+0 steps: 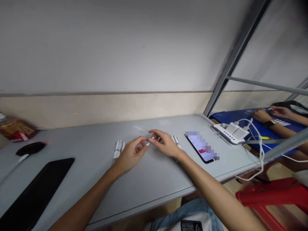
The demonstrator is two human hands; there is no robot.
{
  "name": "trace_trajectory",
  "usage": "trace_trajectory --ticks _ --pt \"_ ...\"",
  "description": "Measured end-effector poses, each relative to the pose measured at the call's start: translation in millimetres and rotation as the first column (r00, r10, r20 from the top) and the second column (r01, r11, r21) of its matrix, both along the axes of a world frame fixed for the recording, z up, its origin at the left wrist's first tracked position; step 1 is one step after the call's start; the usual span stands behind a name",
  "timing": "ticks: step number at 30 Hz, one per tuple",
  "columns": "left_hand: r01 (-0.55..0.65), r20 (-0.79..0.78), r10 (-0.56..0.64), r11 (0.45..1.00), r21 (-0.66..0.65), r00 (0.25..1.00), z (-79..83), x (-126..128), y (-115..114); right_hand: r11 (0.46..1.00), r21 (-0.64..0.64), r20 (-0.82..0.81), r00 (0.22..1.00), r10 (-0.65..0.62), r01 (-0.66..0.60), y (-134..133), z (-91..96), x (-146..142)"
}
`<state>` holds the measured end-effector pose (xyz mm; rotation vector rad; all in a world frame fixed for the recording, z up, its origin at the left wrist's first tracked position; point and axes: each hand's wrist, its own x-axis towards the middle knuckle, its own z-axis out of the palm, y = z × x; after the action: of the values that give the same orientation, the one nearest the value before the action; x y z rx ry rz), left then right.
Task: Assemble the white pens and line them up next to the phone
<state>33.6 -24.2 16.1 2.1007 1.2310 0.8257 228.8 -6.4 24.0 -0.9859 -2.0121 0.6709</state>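
Grey tabletop (154, 184) below, I see the left hand (131, 153) pinching and the right hand (167, 145) curled, its grip unclear; at the left hand's two o'clock, the pinched white piece (147, 144) slants toward one o'clock, full axis hidden.

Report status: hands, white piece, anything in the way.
Left hand pinching small white piece. Right hand close by, grip unclear. White pen-like sticks either side. Phone off right, seemingly not in the way.
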Motion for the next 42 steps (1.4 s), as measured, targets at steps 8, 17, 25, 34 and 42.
trace_trajectory --ticks 8,17,25,34,42 --pt "-0.002 -0.118 0.017 0.991 0.132 0.993 -4.2 1.2 0.0 0.98 -0.191 -0.041 0.997 -0.063 0.054 11.8 -9.0 6.5" --pt "-0.028 -0.355 0.181 0.917 0.397 0.917 -1.6 -10.1 7.7 0.808 -0.577 -0.209 0.978 -0.005 -0.119 12.3 -1.5 19.4" --pt "0.003 -0.402 0.19 0.901 0.433 0.896 -4.7 -17.0 14.5 0.775 -0.612 -0.247 0.969 0.0 -0.156 11.6 -2.9 17.1" --pt "-0.121 -0.272 0.22 0.933 0.339 0.937 -10.8 -19.2 17.8 0.994 -0.095 -0.026 0.999 0.042 -0.044 9.1 -2.1 14.0" --pt "-0.118 -0.225 0.2 0.935 0.334 0.954 -15.1 -18.2 19.1 0.983 -0.176 -0.091 0.993 -0.072 0.055 18.3 -15.2 17.1"
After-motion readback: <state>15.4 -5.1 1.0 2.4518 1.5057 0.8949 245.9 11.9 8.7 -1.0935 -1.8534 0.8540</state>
